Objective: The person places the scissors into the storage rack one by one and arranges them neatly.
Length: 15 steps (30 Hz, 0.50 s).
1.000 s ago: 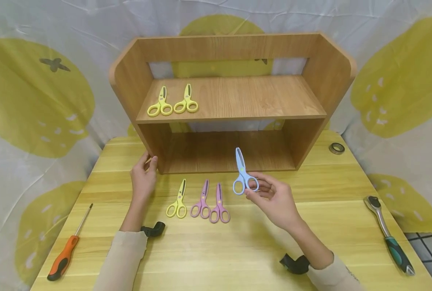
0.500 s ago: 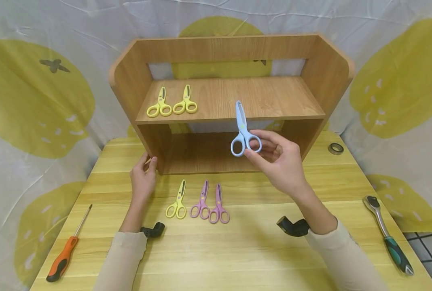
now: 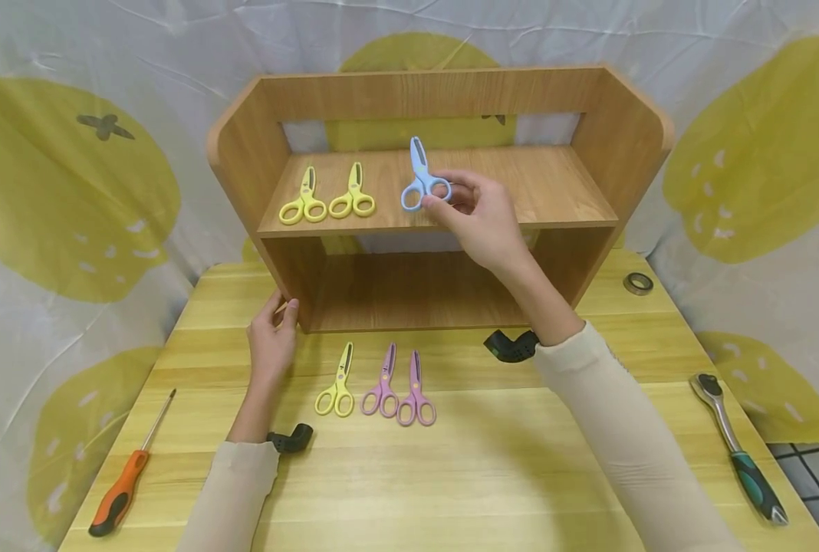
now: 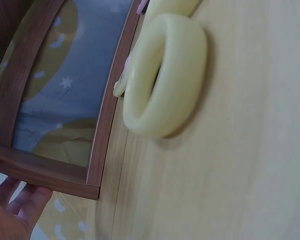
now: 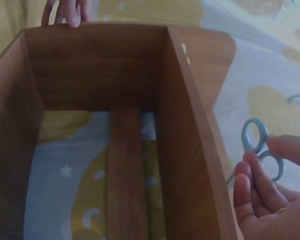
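My right hand (image 3: 481, 218) pinches a pair of light blue scissors (image 3: 419, 180) by the handle loops, blades pointing away, over the upper board of the wooden shelf (image 3: 506, 180). In the right wrist view the blue scissors (image 5: 255, 135) show between thumb and fingers. Two yellow scissors (image 3: 304, 201) lie to the left on that board. My left hand (image 3: 271, 337) holds the shelf's left side panel low down, thumb and fingers on either side of it in the left wrist view. On the table before the shelf lie yellow scissors (image 3: 340, 387) and two purple scissors (image 3: 384, 387).
An orange-handled screwdriver (image 3: 123, 487) lies at the table's left. On the right are a ratchet wrench (image 3: 737, 448) and a roll of tape (image 3: 638, 284). Black wrist cameras (image 3: 511, 346) stick out from both wrists. A lemon-patterned curtain (image 3: 71, 192) hangs behind.
My right hand has lifted the blue scissors from in front of the lower compartment up over the upper board, then leftward toward the yellow scissors. My left hand has stayed on the side panel.
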Tool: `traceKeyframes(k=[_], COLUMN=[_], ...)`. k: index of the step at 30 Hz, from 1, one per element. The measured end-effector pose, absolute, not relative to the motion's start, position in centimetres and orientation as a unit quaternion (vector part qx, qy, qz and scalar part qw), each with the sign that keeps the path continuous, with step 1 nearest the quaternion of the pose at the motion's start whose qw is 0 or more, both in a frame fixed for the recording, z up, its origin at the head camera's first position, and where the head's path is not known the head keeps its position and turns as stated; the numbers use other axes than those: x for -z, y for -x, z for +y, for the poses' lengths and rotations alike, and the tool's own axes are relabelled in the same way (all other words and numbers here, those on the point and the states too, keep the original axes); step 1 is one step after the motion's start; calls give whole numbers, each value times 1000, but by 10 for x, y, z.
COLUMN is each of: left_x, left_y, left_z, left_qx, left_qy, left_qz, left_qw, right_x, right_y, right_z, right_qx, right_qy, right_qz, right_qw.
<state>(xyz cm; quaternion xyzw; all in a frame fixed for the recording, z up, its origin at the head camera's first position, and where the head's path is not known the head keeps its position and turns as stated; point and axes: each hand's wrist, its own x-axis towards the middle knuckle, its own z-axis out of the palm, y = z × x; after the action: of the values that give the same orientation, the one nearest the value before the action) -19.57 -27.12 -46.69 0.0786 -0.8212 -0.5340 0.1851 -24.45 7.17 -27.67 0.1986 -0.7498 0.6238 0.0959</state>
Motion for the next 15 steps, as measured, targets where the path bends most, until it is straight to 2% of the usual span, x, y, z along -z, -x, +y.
traceKeyframes(k=[11,15], left_x=[467,469], left_y=[195,197], left_z=[-271,-272], left_qx=[547,547], left_qy=[-78,-80], left_qz=[-813,-812], left_qw=[182,187], right_x=[267,266], right_y=[268,269], right_z=[49,45], right_qx=[-525,-510], right_qy=[-173,-175], right_qz=[-832,-841], right_qw=[41,39])
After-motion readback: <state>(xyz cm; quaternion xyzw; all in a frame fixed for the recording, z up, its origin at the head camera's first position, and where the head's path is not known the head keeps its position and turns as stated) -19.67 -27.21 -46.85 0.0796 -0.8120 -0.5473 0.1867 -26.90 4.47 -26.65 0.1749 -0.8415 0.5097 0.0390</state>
